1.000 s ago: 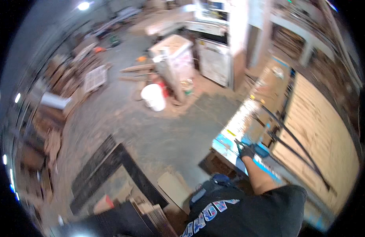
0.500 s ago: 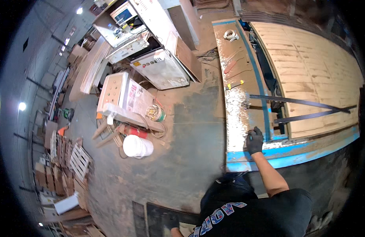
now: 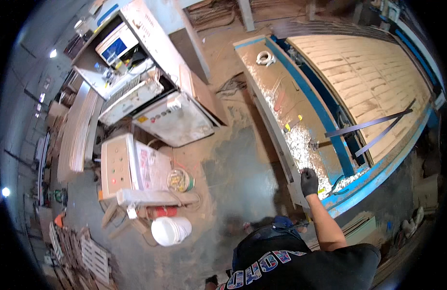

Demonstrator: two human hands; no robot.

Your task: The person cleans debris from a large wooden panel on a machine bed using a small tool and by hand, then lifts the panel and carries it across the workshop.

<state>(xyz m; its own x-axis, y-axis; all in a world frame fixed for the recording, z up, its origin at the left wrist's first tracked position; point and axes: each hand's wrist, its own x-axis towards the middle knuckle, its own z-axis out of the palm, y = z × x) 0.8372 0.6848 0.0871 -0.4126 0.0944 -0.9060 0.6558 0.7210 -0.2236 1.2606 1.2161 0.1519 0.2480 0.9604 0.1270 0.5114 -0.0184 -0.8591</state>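
My right hand (image 3: 309,181), in a dark glove, is at the left edge of a blue-framed machine bed (image 3: 300,140), with its fingers curled in. Whether anything is inside them is hidden. Just to its right lies a dark, curved tool with green on it (image 3: 337,186), perhaps pliers. A small yellow piece (image 3: 321,191) sits beside the hand. Farther up the bed are a yellow-and-black tool (image 3: 293,123), a red-handled tool (image 3: 279,101) and a white ring-shaped coil (image 3: 265,59). My left hand (image 3: 212,280), dark-gloved, barely shows at the lower edge; its fingers cannot be made out.
Two dark straps (image 3: 368,124) reach across the gap onto a wooden slab (image 3: 354,72). At left stand a control console (image 3: 118,166), a white bucket (image 3: 171,230), a pail of yellowish items (image 3: 180,181) and an open cabinet (image 3: 175,118). Pallets (image 3: 95,258) lie farther left.
The view has turned and shifted. My right hand has moved to the bed's left edge, and the dark curved tool now shows beside it. The straps lie in a different position on the slab.
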